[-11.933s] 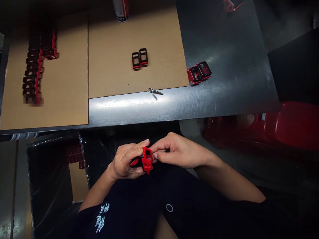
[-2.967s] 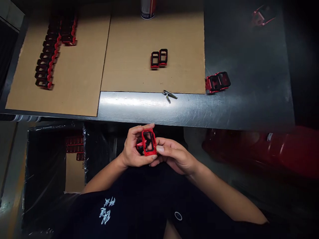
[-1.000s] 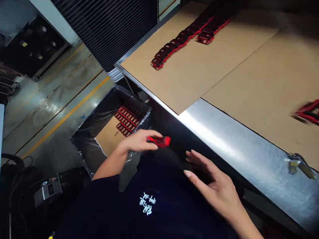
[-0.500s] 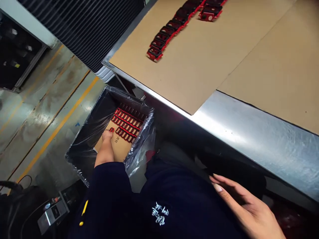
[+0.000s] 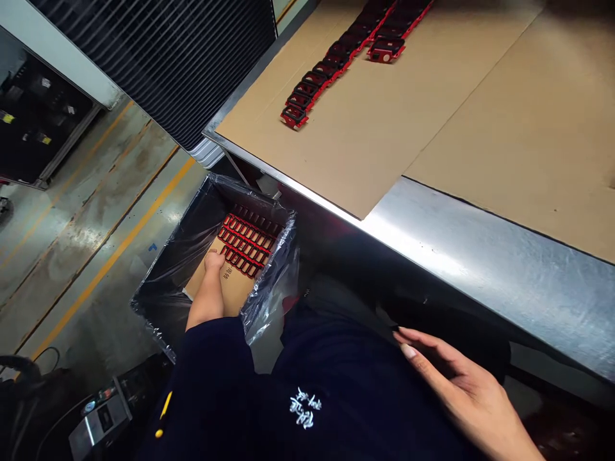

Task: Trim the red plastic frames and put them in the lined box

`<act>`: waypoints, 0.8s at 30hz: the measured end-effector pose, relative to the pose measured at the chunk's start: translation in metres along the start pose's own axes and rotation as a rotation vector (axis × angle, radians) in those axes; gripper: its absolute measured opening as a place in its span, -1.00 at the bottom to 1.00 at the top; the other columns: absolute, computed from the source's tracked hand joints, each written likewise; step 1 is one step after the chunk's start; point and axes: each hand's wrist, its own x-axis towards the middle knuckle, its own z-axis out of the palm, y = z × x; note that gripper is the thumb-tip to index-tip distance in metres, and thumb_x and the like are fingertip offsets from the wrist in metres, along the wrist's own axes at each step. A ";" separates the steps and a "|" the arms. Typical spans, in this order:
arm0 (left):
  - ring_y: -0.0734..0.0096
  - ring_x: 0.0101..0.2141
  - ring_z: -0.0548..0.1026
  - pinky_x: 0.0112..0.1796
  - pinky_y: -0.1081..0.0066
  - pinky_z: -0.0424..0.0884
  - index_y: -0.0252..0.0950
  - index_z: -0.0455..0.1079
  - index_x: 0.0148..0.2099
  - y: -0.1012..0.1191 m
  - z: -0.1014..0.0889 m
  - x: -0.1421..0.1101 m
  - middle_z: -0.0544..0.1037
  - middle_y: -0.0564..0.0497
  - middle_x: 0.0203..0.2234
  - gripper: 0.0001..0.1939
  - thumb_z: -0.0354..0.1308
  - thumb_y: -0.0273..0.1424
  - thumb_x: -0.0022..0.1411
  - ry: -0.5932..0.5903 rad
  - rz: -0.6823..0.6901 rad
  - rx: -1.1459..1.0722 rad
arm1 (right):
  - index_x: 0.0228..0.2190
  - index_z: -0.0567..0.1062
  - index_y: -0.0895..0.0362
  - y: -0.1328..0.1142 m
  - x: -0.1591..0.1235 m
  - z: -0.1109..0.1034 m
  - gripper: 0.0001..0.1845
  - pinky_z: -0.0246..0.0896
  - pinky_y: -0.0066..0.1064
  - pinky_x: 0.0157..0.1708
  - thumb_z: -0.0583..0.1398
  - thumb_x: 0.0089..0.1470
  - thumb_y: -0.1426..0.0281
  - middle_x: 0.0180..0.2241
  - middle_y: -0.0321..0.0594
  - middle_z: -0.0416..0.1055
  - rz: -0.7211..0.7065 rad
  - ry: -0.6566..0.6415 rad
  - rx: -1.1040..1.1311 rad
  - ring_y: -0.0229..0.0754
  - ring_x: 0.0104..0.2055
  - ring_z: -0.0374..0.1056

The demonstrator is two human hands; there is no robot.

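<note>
My left hand (image 5: 214, 259) reaches down into a lined bin (image 5: 158, 291). Its fingers are closed at the left end of the nearest row of small red-and-black frames (image 5: 244, 264), on the end frame, which they partly cover. These frames lie in several rows on a cardboard sheet (image 5: 225, 294) with dark printed characters. My right hand (image 5: 451, 374) hovers in front of my dark clothing, below the metal table edge. Its fingers are loosely curved, thumb and forefinger apart, and nothing shows between them.
Lines of more red-and-black frames (image 5: 331, 61) lie on cardboard (image 5: 379, 128) over a metal table (image 5: 461, 250). A stack of ribbed black trays (image 5: 163, 57) stands behind the bin. Lower left is a small device with a gauge (image 5: 100, 416).
My left hand has moved slightly right and up, bringing the single frame from apart to the end of the nearest row. My right hand has shifted a little left; the view has turned slightly.
</note>
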 end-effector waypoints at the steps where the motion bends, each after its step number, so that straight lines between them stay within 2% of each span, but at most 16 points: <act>1: 0.17 0.01 0.54 0.00 0.08 0.56 -0.31 0.38 0.18 0.009 -0.006 -0.008 0.49 -0.15 0.08 -0.60 0.21 -0.24 0.39 -0.016 -0.008 -0.108 | -0.10 0.66 0.00 0.001 0.000 0.000 -0.46 0.57 -0.07 -0.02 0.29 0.02 -0.09 -0.10 -0.12 0.68 -0.013 -0.005 0.011 0.19 -0.04 0.61; 3: 0.19 -0.01 0.55 -0.02 0.10 0.57 -0.32 0.38 0.17 0.031 -0.014 -0.030 0.50 -0.14 0.07 -0.60 0.20 -0.23 0.40 -0.070 0.005 -0.356 | -0.10 0.66 0.03 -0.001 0.002 0.001 -0.47 0.53 -0.03 0.04 0.29 0.05 -0.07 -0.09 -0.09 0.67 -0.043 -0.024 0.038 0.19 -0.03 0.61; 5: 0.25 -0.08 0.56 -0.08 0.16 0.58 -0.33 0.39 0.14 0.058 -0.015 -0.064 0.53 -0.13 0.01 -0.63 0.18 -0.22 0.41 -0.152 0.063 -0.587 | -0.09 0.65 0.06 -0.008 0.004 0.002 -0.49 0.51 -0.02 0.06 0.28 0.10 -0.03 -0.08 -0.06 0.67 -0.092 -0.069 0.068 0.17 -0.02 0.60; 8: 0.40 -0.21 0.58 -0.14 0.31 0.57 -0.29 0.40 0.02 0.105 0.009 -0.142 0.56 -0.04 -0.17 -0.74 0.14 -0.24 0.41 -0.366 0.193 -0.878 | -0.06 0.63 0.07 -0.028 0.006 0.007 -0.59 0.51 -0.08 0.03 0.29 0.18 0.08 -0.08 -0.06 0.66 -0.214 -0.176 0.126 0.08 -0.04 0.60; 11: 0.34 -0.23 0.61 -0.10 0.24 0.58 -0.25 0.42 -0.11 0.144 0.051 -0.243 0.58 0.01 -0.28 -0.72 0.24 -0.16 0.26 -0.673 0.285 -1.019 | 0.00 0.57 0.08 -0.050 0.003 0.007 -0.54 0.54 -0.19 -0.06 0.37 0.11 0.17 -0.16 -0.14 0.66 -0.358 -0.193 0.258 -0.05 -0.17 0.60; 12: 0.32 -0.23 0.62 -0.08 0.22 0.58 -0.24 0.42 -0.12 0.153 0.064 -0.274 0.59 0.02 -0.29 -0.68 0.29 -0.14 0.21 -0.812 0.302 -1.069 | -0.03 0.57 0.09 -0.055 0.000 0.004 -0.55 0.55 -0.24 -0.14 0.39 0.06 0.18 -0.22 -0.17 0.65 -0.402 -0.129 0.300 -0.10 -0.25 0.58; 13: 0.32 -0.22 0.62 -0.03 0.20 0.57 -0.23 0.43 -0.13 0.160 0.073 -0.302 0.59 0.03 -0.31 -0.65 0.37 -0.17 0.13 -1.024 0.264 -1.209 | -0.13 0.59 0.10 -0.058 -0.002 0.000 -0.63 0.54 -0.31 -0.24 0.39 0.05 0.20 -0.30 -0.21 0.62 -0.433 -0.040 0.331 -0.15 -0.33 0.54; 15: 0.35 -0.22 0.63 0.02 0.21 0.55 -0.22 0.45 -0.14 0.169 0.086 -0.342 0.61 0.07 -0.32 -0.63 0.46 -0.26 0.04 -1.327 0.183 -1.350 | -0.26 0.59 0.11 -0.057 -0.011 -0.012 -0.75 0.45 -0.41 -0.39 0.39 0.06 0.24 -0.43 -0.28 0.54 -0.465 0.110 0.369 -0.24 -0.45 0.44; 16: 0.37 -0.22 0.63 0.02 0.23 0.55 -0.22 0.47 -0.13 0.172 0.089 -0.354 0.63 0.08 -0.32 -0.62 0.49 -0.30 0.03 -1.419 0.155 -1.366 | -0.30 0.59 0.12 -0.054 -0.016 -0.019 -0.79 0.41 -0.44 -0.43 0.39 0.06 0.25 -0.47 -0.30 0.50 -0.475 0.165 0.390 -0.27 -0.48 0.39; 18: 0.37 -0.22 0.63 -0.04 0.28 0.57 -0.24 0.49 -0.10 0.178 0.092 -0.367 0.65 0.06 -0.30 -0.62 0.50 -0.35 0.04 -1.501 0.145 -1.297 | -0.34 0.58 0.12 -0.045 -0.028 -0.030 -0.81 0.36 -0.47 -0.48 0.40 0.05 0.28 -0.51 -0.34 0.45 -0.492 0.236 0.435 -0.30 -0.52 0.35; 21: 0.33 -0.23 0.64 -0.18 0.32 0.61 -0.24 0.52 -0.10 0.181 0.094 -0.375 0.68 0.01 -0.25 -0.61 0.51 -0.28 0.04 -1.528 0.174 -1.149 | -0.37 0.57 0.12 -0.032 -0.044 -0.040 -0.83 0.34 -0.50 -0.50 0.42 0.03 0.33 -0.52 -0.36 0.44 -0.512 0.285 0.474 -0.32 -0.54 0.33; 24: 0.34 -0.26 0.65 -0.24 0.37 0.61 -0.22 0.53 -0.10 0.180 0.095 -0.383 0.69 0.00 -0.23 -0.60 0.51 -0.22 0.04 -1.491 0.272 -1.055 | -0.38 0.55 0.12 -0.022 -0.054 -0.044 -0.82 0.34 -0.51 -0.51 0.43 0.03 0.35 -0.53 -0.37 0.46 -0.539 0.312 0.470 -0.33 -0.55 0.34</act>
